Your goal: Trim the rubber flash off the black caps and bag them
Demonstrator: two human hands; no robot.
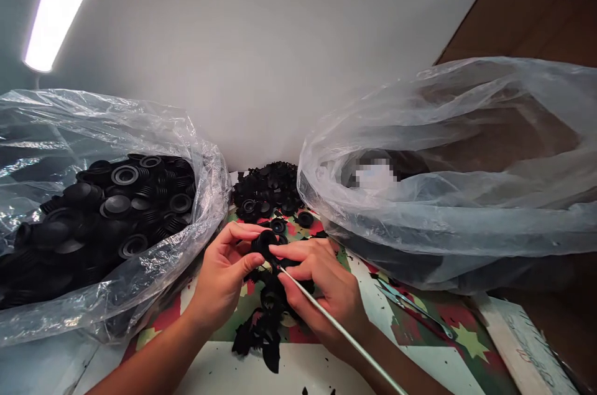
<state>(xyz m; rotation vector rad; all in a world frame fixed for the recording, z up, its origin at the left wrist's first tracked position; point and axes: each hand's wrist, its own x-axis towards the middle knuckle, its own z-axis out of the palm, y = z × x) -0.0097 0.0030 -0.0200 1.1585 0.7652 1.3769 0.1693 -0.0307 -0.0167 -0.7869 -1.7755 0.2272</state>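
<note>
Between the thumb and fingers of my left hand point(221, 277) is a small round black rubber part point(263, 242), held above the table. My right hand point(329, 292) is closed around a long, thin, light-coloured rod-like tool point(344, 333). Its near end reaches the lower edge of the part, while its far end runs down to the bottom of the view. Right fingertips touch the part's side. The tool's tip is hidden among the fingers. Below both hands lie torn black rubber scraps point(268, 302).
At left, a clear plastic bag point(161, 292) holds many ribbed black rubber parts point(116, 205). Another clear bag point(448, 230) stands open at right. Black scraps point(273, 183) are heaped against the wall. Scissors point(415, 308) and a marked white strip point(525, 339) lie at right.
</note>
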